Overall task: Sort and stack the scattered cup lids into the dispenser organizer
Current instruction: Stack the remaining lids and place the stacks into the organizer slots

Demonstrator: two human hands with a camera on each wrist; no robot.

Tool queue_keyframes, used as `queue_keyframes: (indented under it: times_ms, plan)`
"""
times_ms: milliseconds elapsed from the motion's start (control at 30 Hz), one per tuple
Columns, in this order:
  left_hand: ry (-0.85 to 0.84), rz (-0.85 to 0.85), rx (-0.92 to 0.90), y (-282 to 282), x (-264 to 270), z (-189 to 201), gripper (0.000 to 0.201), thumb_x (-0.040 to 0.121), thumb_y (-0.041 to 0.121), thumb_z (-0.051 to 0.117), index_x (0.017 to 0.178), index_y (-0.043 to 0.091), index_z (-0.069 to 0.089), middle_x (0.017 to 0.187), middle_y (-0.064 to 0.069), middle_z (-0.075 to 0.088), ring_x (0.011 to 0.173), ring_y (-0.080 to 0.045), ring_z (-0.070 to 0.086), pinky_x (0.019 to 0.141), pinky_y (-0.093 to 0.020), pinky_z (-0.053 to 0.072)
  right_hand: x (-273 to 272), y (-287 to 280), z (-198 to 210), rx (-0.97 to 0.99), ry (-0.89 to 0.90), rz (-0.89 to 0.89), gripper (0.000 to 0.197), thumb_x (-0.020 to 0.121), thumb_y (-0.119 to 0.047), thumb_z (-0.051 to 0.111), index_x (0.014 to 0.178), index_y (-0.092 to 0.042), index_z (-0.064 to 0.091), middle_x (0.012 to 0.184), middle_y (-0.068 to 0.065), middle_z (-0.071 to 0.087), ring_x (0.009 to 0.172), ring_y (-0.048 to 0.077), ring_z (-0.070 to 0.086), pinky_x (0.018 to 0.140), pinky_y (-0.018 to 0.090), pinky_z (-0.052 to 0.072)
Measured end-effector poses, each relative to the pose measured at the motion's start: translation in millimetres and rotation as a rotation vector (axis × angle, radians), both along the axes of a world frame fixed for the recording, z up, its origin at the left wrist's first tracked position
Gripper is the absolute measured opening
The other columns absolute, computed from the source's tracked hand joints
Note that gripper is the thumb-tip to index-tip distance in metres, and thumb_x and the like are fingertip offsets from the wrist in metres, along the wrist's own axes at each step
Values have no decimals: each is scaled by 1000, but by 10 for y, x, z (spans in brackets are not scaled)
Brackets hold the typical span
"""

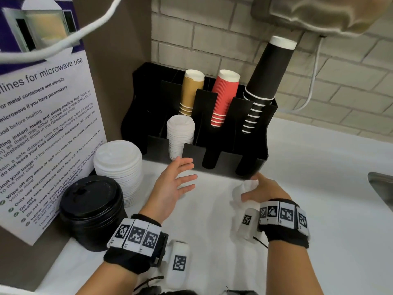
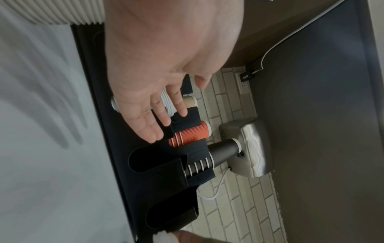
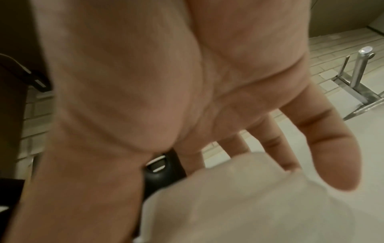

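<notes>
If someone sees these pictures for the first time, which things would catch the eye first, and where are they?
The black organizer against the brick wall stands out, with gold cups, red cups and tall black cups rising from its back slots and white lids in a front slot. Left of it on the counter stand a white lid stack and a black lid stack. In front, the left hand is spread open, and the right hand holds something white.

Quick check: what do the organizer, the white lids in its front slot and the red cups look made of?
Organizer: looks like rigid black plastic or acrylic, smooth flat panels with a slight sheen. White lids: probably thin moulded plastic, matte, with ribbed nested rims. Red cups: ripple-wall paper, judging by the vertical corrugation and white rolled rims.
</notes>
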State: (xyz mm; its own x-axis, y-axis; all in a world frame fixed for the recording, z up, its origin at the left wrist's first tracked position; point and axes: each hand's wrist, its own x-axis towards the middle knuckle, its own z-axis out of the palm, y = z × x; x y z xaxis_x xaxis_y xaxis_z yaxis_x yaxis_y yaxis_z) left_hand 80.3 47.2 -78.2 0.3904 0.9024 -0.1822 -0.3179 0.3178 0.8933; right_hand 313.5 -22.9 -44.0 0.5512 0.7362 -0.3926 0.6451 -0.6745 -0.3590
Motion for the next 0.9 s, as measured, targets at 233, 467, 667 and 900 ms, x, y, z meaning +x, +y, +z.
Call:
queue_keyframes:
  times_ms: [233,467,667,900]
  plan:
    - [31,-259,89,-100,72,49,56,75,54,65,129,44,54,130,6,60,108,-20,68,82,-32,56,-366,113,391,284,384,433,63,68,-33,83,115,-52,47,102,-12,59,92,4,61,79,20,48]
    - [-144,-329,106,-99,45,32,60,87,41,62,144,39,42,133,-6,62,117,-30,64,93,-42,55,-610,216,427,443,499,579,65,68,-23,87,122,-38,53,115,-8,64,107,7,62,97,32,50]
    - [-157,-261,74,-77,9,27,68,79,39,66,142,31,43,132,-13,61,115,-32,64,93,-43,55,-674,254,408,518,482,582,64,62,-26,90,116,-36,58,110,-13,64,100,3,62,88,21,53]
    - [-191,-195,62,-39,-13,16,63,82,33,62,142,28,42,132,-15,60,115,-33,64,92,-43,55,-751,336,440,556,453,623,63,62,-23,90,115,-34,58,108,-11,63,95,3,62,82,20,55]
